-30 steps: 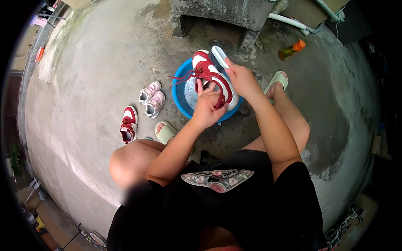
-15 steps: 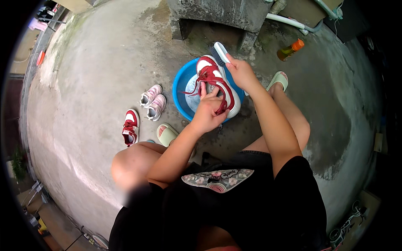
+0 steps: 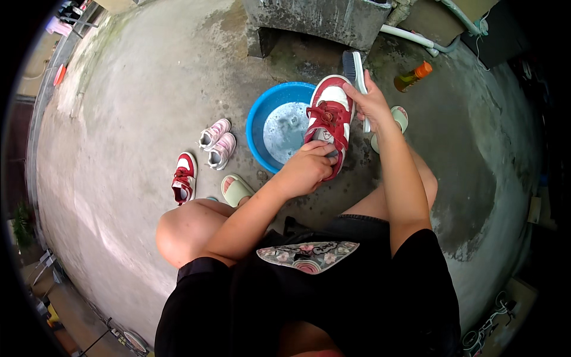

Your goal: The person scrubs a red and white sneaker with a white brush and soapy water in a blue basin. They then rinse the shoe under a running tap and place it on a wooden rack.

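A red and white sneaker [image 3: 329,113] is held over the right side of a blue basin [image 3: 257,134], toe pointing away from me and laces up. My left hand [image 3: 309,171] grips it by the heel opening, some fingers inside the shoe. My right hand [image 3: 372,104] is closed round a white-backed scrub brush [image 3: 359,77] with dark bristles, close beside the shoe's right edge. The bristles face left, above the toe's right side. Cloudy, sudsy water [image 3: 284,128] lies in the basin.
Left of the basin stand a pair of small pink and white shoes [image 3: 218,143] and another red and white sneaker [image 3: 184,177]. An orange-capped bottle [image 3: 412,77] stands at right. A concrete trough [image 3: 315,21] and a white pipe [image 3: 407,35] are at the far side.
The sneaker has moved right and turned so its top faces up, uncovering more of the basin. My right hand has shifted right with the brush, now turned more upright.
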Tool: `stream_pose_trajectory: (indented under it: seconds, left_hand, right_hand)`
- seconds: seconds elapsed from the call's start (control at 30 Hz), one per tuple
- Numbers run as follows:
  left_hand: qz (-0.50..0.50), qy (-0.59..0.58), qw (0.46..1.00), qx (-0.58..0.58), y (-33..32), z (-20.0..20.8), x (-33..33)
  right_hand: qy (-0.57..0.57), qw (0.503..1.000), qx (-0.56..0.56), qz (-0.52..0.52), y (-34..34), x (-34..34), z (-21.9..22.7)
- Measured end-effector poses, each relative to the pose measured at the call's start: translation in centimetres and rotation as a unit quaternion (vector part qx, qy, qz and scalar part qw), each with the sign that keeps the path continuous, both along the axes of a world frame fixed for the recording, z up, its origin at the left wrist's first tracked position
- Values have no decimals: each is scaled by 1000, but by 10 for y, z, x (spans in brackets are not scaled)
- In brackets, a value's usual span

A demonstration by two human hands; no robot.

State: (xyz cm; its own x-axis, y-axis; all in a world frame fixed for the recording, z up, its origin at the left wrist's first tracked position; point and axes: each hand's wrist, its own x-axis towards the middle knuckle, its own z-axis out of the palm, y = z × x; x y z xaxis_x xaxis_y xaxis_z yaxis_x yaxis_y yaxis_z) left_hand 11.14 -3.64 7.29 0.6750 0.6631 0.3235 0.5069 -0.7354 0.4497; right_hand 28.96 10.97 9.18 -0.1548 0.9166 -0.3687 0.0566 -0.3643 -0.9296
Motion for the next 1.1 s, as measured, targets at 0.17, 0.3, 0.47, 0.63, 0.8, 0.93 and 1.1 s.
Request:
stream_pose_trajectory:
  seconds: [0.17, 0.3, 0.47, 0.63, 0.8, 0.93, 1.1]
  left_hand:
    - [1, 29, 999, 20, -4, -11, 2]
    - [72, -3, 996, 44, 0, -6, 1]
    - [217, -375, 860, -270, -1, 5, 5]
    - [267, -684, 377, -565, 16, -5, -10]
    - [455, -619, 443, -461, 21, -6, -27]
    - [425, -337, 830, -130, 30, -27, -58]
    - [352, -234, 880, -217, 29, -20, -65]
  right_hand:
    - [44, 996, 50, 51, -7, 18, 2]
    - [93, 978, 184, -45, -17, 16, 5]
    - [48, 948, 298, -97, -24, 9, 16]
    - [6, 913, 393, -107, -51, -15, 34]
    - [1, 885, 465, -33, -62, -32, 32]
    - [30, 881, 472, -11, -66, -38, 41]
    - [63, 913, 400, -51, -67, -33, 40]
